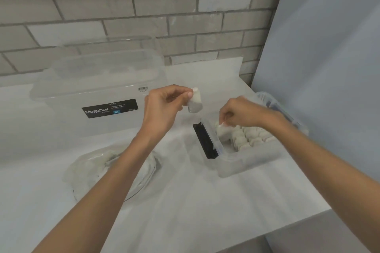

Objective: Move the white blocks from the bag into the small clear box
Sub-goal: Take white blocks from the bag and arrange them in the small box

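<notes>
The white block (195, 103) looks light and slightly soft, so a side pinch suits it — the left hand (164, 107) pinches it so, while the right hand (241, 113) pinches a second block (223, 132) in the small clear box (246, 163).

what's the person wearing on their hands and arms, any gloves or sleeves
The left hand and right hand are bare: no gloves, rings, watch or bracelet show. Both forearms are uncovered too, with no sleeve in view.

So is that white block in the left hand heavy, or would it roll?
Probably light: the left hand holds the block by fingertips alone. Unlikely to roll: other blocks sit packed in neat rows in the box. Softness I cannot tell.
</notes>
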Tool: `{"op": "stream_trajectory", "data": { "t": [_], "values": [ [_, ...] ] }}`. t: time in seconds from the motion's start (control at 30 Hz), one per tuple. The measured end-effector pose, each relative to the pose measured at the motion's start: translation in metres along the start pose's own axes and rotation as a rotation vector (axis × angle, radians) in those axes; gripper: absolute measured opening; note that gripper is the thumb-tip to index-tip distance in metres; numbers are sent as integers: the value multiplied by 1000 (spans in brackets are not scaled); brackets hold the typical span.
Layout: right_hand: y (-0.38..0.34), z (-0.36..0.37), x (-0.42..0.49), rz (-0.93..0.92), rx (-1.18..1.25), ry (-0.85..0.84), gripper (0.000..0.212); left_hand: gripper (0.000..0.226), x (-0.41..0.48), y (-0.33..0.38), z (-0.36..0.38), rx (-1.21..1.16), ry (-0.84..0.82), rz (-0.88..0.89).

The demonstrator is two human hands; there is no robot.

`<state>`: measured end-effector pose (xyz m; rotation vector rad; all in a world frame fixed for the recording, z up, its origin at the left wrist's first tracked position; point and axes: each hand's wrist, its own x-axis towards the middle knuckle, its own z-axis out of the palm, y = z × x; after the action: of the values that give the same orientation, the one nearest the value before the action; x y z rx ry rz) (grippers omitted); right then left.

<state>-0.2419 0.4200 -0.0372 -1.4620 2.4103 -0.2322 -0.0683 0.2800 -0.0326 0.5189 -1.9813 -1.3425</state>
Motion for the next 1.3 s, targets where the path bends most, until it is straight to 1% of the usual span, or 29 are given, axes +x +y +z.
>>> {"op": "stream_trajectory", "data": {
  "t": [0.13,0.3,0.43,0.5,0.57,0.6,0.63,0.7,0.73,0.8,0.9,0.97,1.03,1.1,1.2,1.3],
  "values": [
    [20,38,29,34,-79,-44,14,14,3,-2,7,23,-25,-14],
    [32,50,37,44,-105,-36,13,33,7,-1,14,-15,-76,-102],
    [34,46,36,45,-95,4,13,26,8,1,21,-9,-112,-127],
    [32,33,27,48,10,66,15,22,9,1,25,1,-118,-132],
    [23,16,12,49,240,153,17,19,11,0,29,20,-118,-140],
    [17,10,4,57,387,196,21,18,11,0,31,23,-116,-144],
    [12,4,-4,71,526,230,31,17,12,-1,34,20,-112,-147],
    [1,-3,-18,80,723,237,45,15,12,-1,39,4,-100,-148],
    [-3,-5,-21,70,767,223,44,15,12,-1,42,-4,-96,-146],
    [-7,-5,-25,46,803,214,29,14,12,-1,47,-19,-105,-139],
    [-4,-3,-25,58,818,349,7,14,13,3,55,-15,-171,-138],
    [0,-3,-25,49,794,384,4,14,16,5,57,-4,-235,-138],
    [7,-2,-27,39,770,371,6,14,21,6,60,49,-299,-109],
    [16,2,-27,48,731,369,6,10,26,5,66,166,-367,-48],
    [31,11,-27,99,603,354,4,6,33,3,79,429,-525,19],
    [44,20,-27,178,438,304,11,7,36,-2,97,701,-695,-1]
  ]
}}
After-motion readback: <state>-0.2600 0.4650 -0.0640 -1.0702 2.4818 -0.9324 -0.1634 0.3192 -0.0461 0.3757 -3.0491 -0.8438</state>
